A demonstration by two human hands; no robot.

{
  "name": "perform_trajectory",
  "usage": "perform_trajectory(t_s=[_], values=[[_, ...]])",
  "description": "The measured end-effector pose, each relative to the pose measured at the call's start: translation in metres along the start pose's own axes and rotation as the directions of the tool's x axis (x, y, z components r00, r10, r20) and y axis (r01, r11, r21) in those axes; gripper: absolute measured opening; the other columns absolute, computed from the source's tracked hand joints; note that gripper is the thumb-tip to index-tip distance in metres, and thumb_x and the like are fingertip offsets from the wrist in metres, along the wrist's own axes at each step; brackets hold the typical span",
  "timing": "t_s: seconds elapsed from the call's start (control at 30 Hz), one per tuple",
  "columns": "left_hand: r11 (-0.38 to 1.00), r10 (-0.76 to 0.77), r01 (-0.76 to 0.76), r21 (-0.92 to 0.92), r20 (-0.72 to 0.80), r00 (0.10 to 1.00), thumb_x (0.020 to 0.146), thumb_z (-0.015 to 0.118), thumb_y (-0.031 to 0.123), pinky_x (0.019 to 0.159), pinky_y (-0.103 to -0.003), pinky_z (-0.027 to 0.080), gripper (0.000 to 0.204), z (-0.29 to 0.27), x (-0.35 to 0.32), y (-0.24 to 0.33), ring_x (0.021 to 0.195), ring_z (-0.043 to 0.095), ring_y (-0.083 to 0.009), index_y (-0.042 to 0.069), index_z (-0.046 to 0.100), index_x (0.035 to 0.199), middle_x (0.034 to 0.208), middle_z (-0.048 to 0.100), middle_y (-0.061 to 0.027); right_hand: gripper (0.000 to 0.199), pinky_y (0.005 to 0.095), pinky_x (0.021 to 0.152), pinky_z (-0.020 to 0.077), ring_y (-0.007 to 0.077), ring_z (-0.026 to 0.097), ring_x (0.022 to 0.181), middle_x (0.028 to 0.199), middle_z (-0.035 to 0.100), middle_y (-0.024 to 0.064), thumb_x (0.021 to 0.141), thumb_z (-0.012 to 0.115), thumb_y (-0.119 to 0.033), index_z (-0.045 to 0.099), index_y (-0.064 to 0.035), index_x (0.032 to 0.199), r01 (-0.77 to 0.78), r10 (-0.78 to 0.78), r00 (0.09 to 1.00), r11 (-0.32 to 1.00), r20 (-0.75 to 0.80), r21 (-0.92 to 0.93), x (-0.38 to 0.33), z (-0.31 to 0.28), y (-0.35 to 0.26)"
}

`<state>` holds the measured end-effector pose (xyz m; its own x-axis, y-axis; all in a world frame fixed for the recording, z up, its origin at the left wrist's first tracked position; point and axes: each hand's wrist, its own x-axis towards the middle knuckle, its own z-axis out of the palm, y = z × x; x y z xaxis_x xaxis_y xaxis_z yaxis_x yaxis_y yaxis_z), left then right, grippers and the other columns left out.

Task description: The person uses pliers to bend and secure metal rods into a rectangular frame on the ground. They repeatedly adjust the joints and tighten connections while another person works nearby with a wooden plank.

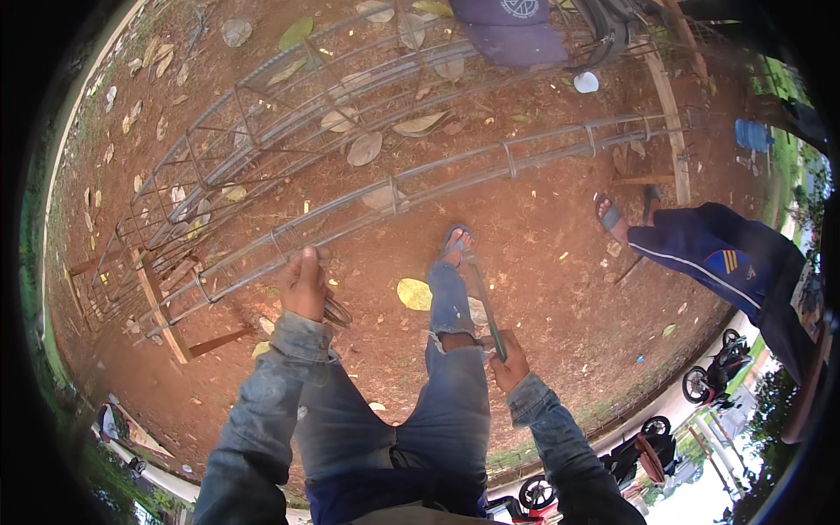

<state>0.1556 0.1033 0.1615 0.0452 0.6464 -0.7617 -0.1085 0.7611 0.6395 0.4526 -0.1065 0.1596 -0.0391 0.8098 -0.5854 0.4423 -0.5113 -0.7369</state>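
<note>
My left hand [304, 284] is closed near the left end of long steel reinforcing bars [455, 179]. Bent metal loops [338, 312] hang at its right side, apparently held in the fingers. Whether the fingertips touch the bars cannot be told. My right hand [510, 366] grips a long, thin metal tool with a green handle [488, 308], its far end pointing toward my sandalled foot [456, 242]. Several rectangular stirrups [511, 161] ring the bars at intervals. Wooden supports [160, 306] carry them at both ends.
Beyond lies an assembled rebar cage [249, 131]. At the far side a person's head in a dark cap [512, 33] shows. Another person in dark trousers [713, 254] is at the right. Leaves [414, 295] litter the red soil. Motorbikes [643, 451] are parked at lower right.
</note>
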Motion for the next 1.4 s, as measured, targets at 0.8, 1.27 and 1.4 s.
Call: perform_trajectory(t_s=[0.8, 1.27, 1.4], values=[[0.862, -0.082, 0.149, -0.485, 0.157, 0.984, 0.094, 0.044, 0.027, 0.079, -0.039, 0.044, 0.025, 0.127, 0.041, -0.075, 0.071, 0.051, -0.0172, 0.004, 0.052, 0.097, 0.070, 0.048, -0.0012, 0.029, 0.0322, 0.077, 0.0482, 0.0210, 0.058, 0.087, 0.096, 0.059, 0.0151, 0.079, 0.064, -0.011, 0.056, 0.0016, 0.104, 0.057, -0.079, 0.986, 0.987, 0.143, 0.151, 0.178, -0.091, -0.044], [0.805, -0.215, -0.060, -0.590, -0.384, 0.898, 0.094, 0.045, 0.030, 0.047, -0.018, 0.027, 0.018, 0.124, 0.036, -0.091, 0.054, 0.033, -0.0048, 0.012, 0.047, 0.094, 0.063, 0.034, 0.0054, 0.024, 0.0524, 0.097, 0.0330, 0.0339, 0.046, 0.111, 0.119, 0.050, 0.0170, 0.085, 0.047, -0.014, 0.047, -0.0024, 0.106, -0.278, 0.565, 0.825, 0.419, -0.009, 0.865, 0.144, 0.007, -0.034], [0.865, -0.171, 0.073, -0.497, -0.156, 0.973, 0.093, 0.045, 0.030, 0.043, -0.018, 0.023, 0.018, 0.101, 0.030, -0.100, 0.050, 0.029, -0.0035, 0.012, 0.048, 0.093, 0.061, 0.034, 0.0060, 0.029, 0.0478, 0.091, 0.0382, 0.0358, 0.050, 0.106, 0.114, 0.053, 0.0184, 0.077, 0.054, -0.005, 0.049, -0.0005, 0.106, 0.235, -0.250, 0.960, 0.964, -0.128, -0.123, 0.149, -0.002, -0.083]])
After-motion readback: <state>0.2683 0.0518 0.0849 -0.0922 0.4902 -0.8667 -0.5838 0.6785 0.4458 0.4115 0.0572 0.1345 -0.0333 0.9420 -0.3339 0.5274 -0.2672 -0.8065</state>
